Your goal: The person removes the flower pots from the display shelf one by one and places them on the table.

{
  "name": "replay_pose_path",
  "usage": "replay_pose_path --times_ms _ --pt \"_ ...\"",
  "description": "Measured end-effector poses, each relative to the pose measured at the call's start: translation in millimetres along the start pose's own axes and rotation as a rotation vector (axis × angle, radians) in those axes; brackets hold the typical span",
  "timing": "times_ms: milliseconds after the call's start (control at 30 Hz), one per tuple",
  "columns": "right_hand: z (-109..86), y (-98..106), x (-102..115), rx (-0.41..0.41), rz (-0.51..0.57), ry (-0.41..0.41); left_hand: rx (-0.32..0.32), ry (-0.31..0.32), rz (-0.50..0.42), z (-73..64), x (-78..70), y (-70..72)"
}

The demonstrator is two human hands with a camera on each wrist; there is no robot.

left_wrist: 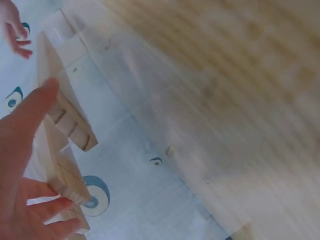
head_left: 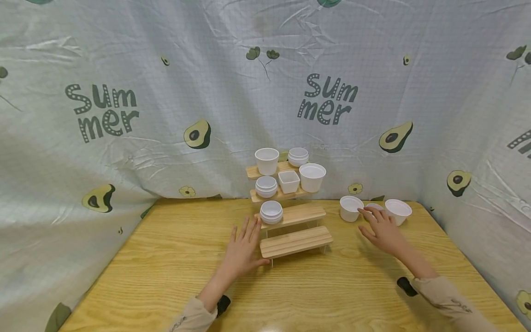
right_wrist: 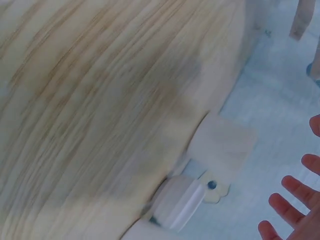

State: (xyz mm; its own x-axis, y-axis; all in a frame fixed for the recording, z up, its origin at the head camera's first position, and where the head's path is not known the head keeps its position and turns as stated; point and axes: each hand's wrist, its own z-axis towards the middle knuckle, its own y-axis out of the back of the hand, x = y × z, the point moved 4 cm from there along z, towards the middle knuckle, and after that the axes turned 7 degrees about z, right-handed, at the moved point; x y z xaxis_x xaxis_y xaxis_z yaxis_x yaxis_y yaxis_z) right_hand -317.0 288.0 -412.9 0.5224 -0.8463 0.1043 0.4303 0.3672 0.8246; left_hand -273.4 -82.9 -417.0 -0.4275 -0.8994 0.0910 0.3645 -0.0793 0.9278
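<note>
Head view: at frame centre stands the stepped wooden rack (head_left: 295, 240), its upper shelves carrying white cups. The left hand (head_left: 244, 249) lies flat, fingers straight and spread, thumb just beside the lowest shelf's left end. At centre right, the right hand (head_left: 383, 233) reaches with fingers extended and apart over a small cup (head_left: 373, 207) set between two white cups (head_left: 350, 208) on the table (head_left: 166, 276). Judgement: brace the rack lightly; close fingers around the cup wall, not the rim, before lifting.
</note>
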Motion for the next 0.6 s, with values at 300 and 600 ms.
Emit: replay_pose_path --times_ms 300,600 --pt "12.1 -2 34 -0.004 0.02 0.076 -0.153 -0.049 0.075 -9.3 -2.8 -0.3" --pt "27.0 -6 66 0.018 0.081 0.106 -0.19 -0.039 0.086 -10.0 -3.5 -0.1"
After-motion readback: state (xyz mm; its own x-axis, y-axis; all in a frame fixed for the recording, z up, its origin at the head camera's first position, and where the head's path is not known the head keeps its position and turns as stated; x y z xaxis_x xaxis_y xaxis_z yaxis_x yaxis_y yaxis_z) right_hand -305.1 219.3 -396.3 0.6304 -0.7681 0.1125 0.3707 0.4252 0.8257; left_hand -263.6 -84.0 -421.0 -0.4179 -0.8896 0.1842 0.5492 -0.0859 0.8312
